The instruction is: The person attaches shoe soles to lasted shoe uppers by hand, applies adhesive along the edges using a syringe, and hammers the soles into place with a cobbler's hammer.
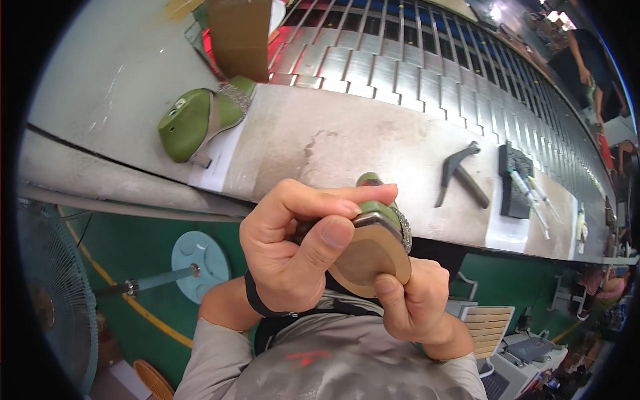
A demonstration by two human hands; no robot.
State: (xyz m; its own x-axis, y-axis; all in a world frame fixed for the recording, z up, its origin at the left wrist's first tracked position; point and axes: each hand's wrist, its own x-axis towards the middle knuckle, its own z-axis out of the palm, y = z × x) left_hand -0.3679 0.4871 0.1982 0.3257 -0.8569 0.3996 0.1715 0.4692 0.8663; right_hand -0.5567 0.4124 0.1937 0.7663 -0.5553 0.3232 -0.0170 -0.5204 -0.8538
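We are holding a green shoe up close in front of us, its tan sole turned toward the camera, above the near edge of the desk. Our left hand is wrapping around the shoe's left side, fingers curling over the top and thumb pressing on the edge where sole meets upper. Our right hand is gripping it from below, thumb lying on the sole's lower rim. A studded silver strap is showing along the shoe's right side. What may be a small tool is sitting under the left fingers, though we cannot be sure.

On the desk, well apart to the left, a second green shoe is lying on its side on a white sheet. To the right, a dark hammer-like tool is resting, and beyond it a black block with pens beside it.
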